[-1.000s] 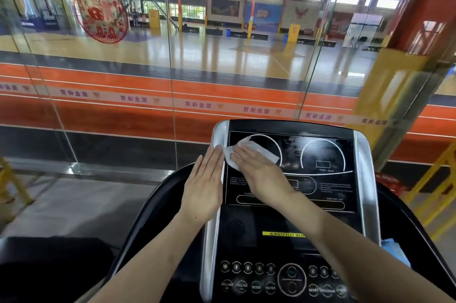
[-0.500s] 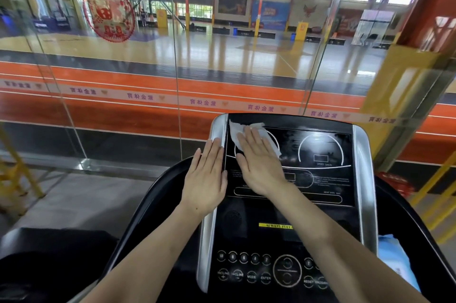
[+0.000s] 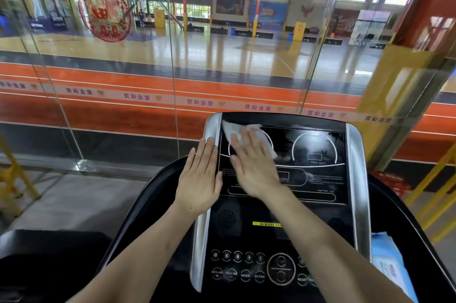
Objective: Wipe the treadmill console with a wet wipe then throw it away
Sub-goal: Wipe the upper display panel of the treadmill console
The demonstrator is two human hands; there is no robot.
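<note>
Left hand (image 3: 199,179): flat, fingers straight, resting on the treadmill console's (image 3: 320,179) silver left rail, holding nothing. Right hand (image 3: 255,167): flat, pressing the wet wipe (image 3: 233,131) onto the upper-left display. Wipe pack (image 3: 387,263): far right of both hands. Wiping underway; display's right side, lower buttons, disposal seemingly remain.

Both forearms reach forward. The left hand (image 3: 200,177) lies flat, fingers straight and together; just beside it, the right hand (image 3: 254,167) presses flat, fingers extended.
</note>
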